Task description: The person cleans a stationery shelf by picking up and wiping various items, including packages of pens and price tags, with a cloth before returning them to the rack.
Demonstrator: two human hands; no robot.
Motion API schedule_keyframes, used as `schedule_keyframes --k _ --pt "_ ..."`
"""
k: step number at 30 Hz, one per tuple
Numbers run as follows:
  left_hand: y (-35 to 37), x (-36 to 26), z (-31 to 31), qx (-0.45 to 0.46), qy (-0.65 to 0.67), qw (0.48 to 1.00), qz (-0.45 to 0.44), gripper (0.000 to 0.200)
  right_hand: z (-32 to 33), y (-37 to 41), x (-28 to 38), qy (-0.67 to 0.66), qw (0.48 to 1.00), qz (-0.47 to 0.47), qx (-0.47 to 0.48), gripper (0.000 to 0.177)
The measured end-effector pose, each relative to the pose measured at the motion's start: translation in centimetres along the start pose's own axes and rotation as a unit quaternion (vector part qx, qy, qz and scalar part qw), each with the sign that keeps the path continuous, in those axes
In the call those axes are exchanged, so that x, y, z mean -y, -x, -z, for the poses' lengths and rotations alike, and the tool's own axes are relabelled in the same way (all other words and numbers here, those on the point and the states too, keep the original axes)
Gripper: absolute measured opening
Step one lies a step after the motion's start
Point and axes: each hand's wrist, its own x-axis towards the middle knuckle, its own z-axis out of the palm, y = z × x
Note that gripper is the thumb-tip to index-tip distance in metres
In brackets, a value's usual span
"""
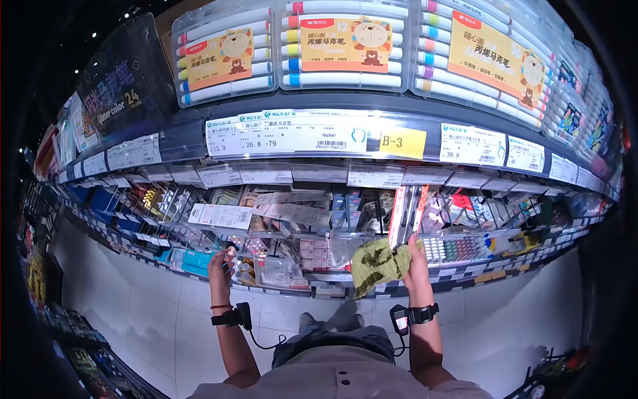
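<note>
My right hand (413, 261) is closed round a crumpled green cloth (380, 263) and the lower end of a flat red-and-white pack (407, 211) with dark pens inside. The pack stands upright in front of the shelf, and the cloth hangs to the left of the fingers. My left hand (220, 268) is at the edge of a lower shelf, with its fingers bent near small packaged goods (244, 271). Whether those fingers hold anything is too small to tell.
Marker sets (345, 46) stand on the top shelf above a rail of price labels (312, 135). Small stationery fills the lower tiers, with pink boxes (314, 254) between my hands. Tiled floor (266, 320) lies below, and other racks (73, 346) are at the lower left.
</note>
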Motion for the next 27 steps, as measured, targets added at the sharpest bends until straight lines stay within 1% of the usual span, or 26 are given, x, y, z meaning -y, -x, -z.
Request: schedule_keyframes --k 1,5,7,10,12,15,19,22,25,27 --pt "0.0 0.2 0.3 -0.003 0.005 1.000 0.003 0.019 -0.2 -0.1 0.2 0.006 1.000 -0.003 0.000 0.033" --pt "0.7 0.5 1.2 -0.008 0.005 1.000 0.004 0.021 -1.3 0.3 0.9 0.011 1.000 0.008 0.007 0.033" --pt "1.0 0.8 1.5 -0.025 0.009 1.000 0.012 0.022 -1.4 0.6 1.0 0.000 1.000 -0.002 0.006 0.032" --pt "1.2 1.5 2.3 -0.015 0.029 0.999 0.023 0.022 -1.6 1.3 1.1 -0.018 1.000 -0.015 0.016 0.030" --pt "1.6 1.7 2.6 -0.028 0.024 0.999 0.029 0.022 -1.6 1.8 1.0 -0.024 0.999 -0.023 0.015 0.029" --pt "1.8 2.0 3.0 -0.032 0.032 0.998 0.031 0.022 -1.8 2.2 0.7 -0.027 0.999 -0.019 -0.015 0.029" --pt "1.7 2.3 3.3 -0.037 0.044 0.998 0.029 0.022 -1.8 1.8 0.6 -0.025 0.999 -0.020 0.001 0.029" --pt "1.5 2.5 3.4 -0.018 0.026 0.999 0.035 0.028 -2.6 0.6 1.1 -0.013 1.000 -0.015 0.007 0.030" --pt "1.6 2.4 2.9 -0.009 0.015 0.999 0.032 0.028 -2.8 -2.6 0.7 0.010 1.000 -0.010 -0.002 0.033" --pt "1.4 2.5 2.4 -0.025 -0.011 0.999 0.026 0.027 -3.2 -5.1 0.9 0.035 0.999 -0.026 -0.014 0.035"
